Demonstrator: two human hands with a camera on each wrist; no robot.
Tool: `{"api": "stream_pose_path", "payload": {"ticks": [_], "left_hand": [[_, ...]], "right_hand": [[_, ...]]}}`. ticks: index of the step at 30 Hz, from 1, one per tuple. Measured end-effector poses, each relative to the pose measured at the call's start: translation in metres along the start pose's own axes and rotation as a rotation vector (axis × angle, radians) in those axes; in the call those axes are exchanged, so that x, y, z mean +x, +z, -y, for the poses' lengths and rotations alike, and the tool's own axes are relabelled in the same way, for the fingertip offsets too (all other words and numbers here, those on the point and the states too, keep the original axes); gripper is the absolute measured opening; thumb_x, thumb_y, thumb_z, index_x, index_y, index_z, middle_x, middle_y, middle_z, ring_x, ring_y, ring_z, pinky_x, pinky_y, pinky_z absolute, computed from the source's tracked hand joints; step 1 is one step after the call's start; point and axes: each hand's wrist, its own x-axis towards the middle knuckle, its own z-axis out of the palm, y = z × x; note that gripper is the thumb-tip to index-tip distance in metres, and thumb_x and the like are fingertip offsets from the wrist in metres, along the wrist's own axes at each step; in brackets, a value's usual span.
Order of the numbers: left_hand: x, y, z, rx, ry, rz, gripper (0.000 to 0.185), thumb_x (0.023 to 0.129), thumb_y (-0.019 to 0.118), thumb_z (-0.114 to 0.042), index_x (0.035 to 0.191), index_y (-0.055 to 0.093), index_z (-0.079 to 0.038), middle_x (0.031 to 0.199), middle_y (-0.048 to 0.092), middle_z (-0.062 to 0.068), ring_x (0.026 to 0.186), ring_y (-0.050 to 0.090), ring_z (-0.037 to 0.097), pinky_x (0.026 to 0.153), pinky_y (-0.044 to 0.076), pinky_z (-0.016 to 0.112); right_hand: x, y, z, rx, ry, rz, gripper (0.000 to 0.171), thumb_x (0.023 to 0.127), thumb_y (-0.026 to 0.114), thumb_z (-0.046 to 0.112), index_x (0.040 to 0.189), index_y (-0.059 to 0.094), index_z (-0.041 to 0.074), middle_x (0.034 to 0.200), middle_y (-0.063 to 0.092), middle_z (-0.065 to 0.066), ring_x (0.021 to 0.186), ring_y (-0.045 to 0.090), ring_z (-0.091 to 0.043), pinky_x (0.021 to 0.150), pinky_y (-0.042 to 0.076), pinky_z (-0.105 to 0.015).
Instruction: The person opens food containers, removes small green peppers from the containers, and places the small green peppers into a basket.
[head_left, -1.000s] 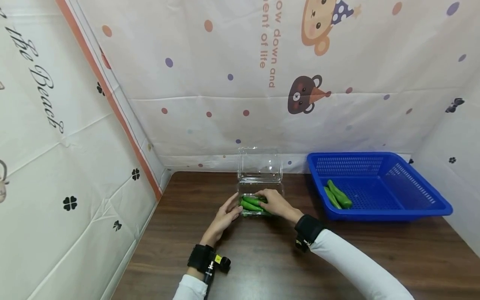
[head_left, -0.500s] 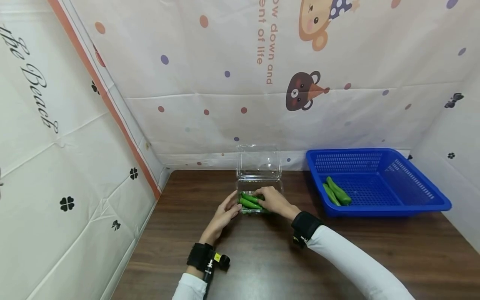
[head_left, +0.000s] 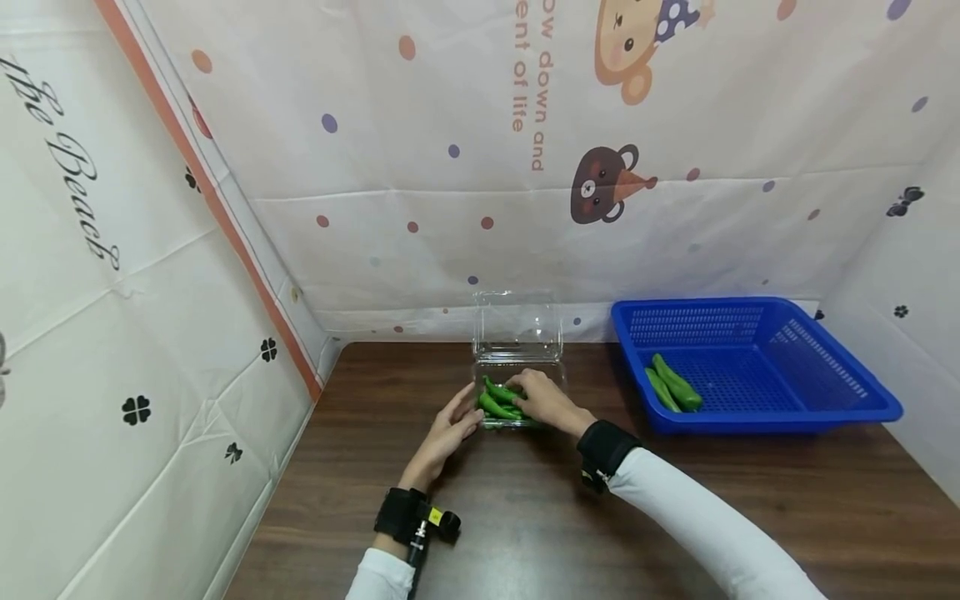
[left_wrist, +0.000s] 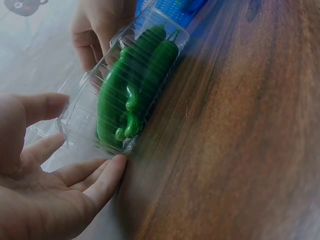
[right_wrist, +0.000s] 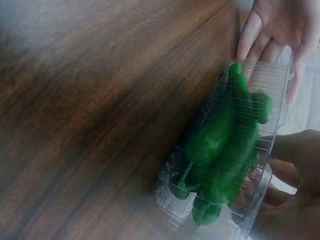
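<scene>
Right hand (head_left: 546, 402), fingers curled, reaches into one clear clamshell box (head_left: 516, 367), touching its green peppers (head_left: 498, 403); their count is unclear. Left hand (head_left: 450, 431), fingers straight, touches the box's left end. Right of the box, one blue basket (head_left: 840, 387) holds two peppers (head_left: 673, 387) on the bench (head_left: 525, 517).

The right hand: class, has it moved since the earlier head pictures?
Barely. The right hand stays on the green peppers in the clear box; its fingers have crept slightly toward the box's left end.
</scene>
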Motion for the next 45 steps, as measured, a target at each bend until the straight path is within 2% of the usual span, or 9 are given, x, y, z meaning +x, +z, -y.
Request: {"api": "stream_pose_path", "payload": {"ticks": [7,19,28,34,41,45], "left_hand": [[-0.001,-0.001,0.001,0.004,-0.002,0.001,0.065,0.106,0.057,-0.026,0.163,0.027,-0.023,0.166,0.028,0.025,0.150,0.036,0.042,0.121,0.040,0.054],[0.002,-0.001,0.002,0.014,-0.008,0.003,0.063,0.107,0.055,-0.024,0.163,0.027,-0.025,0.166,0.028,0.024,0.150,0.037,0.040,0.121,0.040,0.053],[0.001,-0.001,0.003,0.007,0.007,0.005,0.063,0.107,0.055,-0.023,0.163,0.027,-0.024,0.166,0.029,0.024,0.150,0.036,0.040,0.121,0.040,0.052],[-0.001,-0.001,0.004,0.007,0.004,0.001,0.063,0.107,0.055,-0.024,0.163,0.027,-0.024,0.165,0.029,0.025,0.147,0.041,0.041,0.121,0.041,0.052],[-0.001,-0.001,0.002,0.005,0.004,0.002,0.063,0.107,0.055,-0.024,0.164,0.026,-0.023,0.165,0.028,0.027,0.148,0.040,0.042,0.121,0.040,0.053],[-0.001,0.000,0.003,0.001,0.009,0.005,0.064,0.107,0.056,-0.025,0.164,0.026,-0.022,0.165,0.027,0.027,0.149,0.037,0.042,0.121,0.039,0.054]], "right_hand": [[-0.003,-0.002,-0.005,-0.044,-0.026,-0.041,0.025,0.089,0.067,-0.010,0.112,0.073,-0.009,0.099,0.066,-0.017,0.092,0.061,-0.027,0.080,0.057,-0.042],[-0.009,-0.009,-0.009,-0.016,-0.014,-0.106,0.024,0.090,0.067,-0.009,0.113,0.071,-0.007,0.106,0.069,-0.020,0.101,0.067,-0.035,0.090,0.060,-0.049],[-0.012,-0.037,0.000,-0.004,-0.003,-0.124,0.029,0.092,0.068,-0.007,0.121,0.069,-0.005,0.111,0.070,-0.019,0.103,0.067,-0.034,0.085,0.060,-0.047],[-0.016,-0.056,0.006,-0.020,-0.003,-0.140,0.031,0.092,0.067,-0.008,0.123,0.068,-0.004,0.114,0.069,-0.019,0.098,0.068,-0.031,0.077,0.061,-0.041],[-0.019,-0.079,0.008,-0.096,-0.008,-0.157,0.033,0.093,0.063,-0.010,0.125,0.067,-0.002,0.121,0.069,-0.021,0.114,0.065,-0.038,0.094,0.059,-0.051],[-0.024,-0.093,0.008,-0.126,-0.039,-0.175,0.032,0.094,0.063,-0.009,0.126,0.065,-0.004,0.119,0.068,-0.023,0.110,0.067,-0.038,0.090,0.060,-0.051]]}}
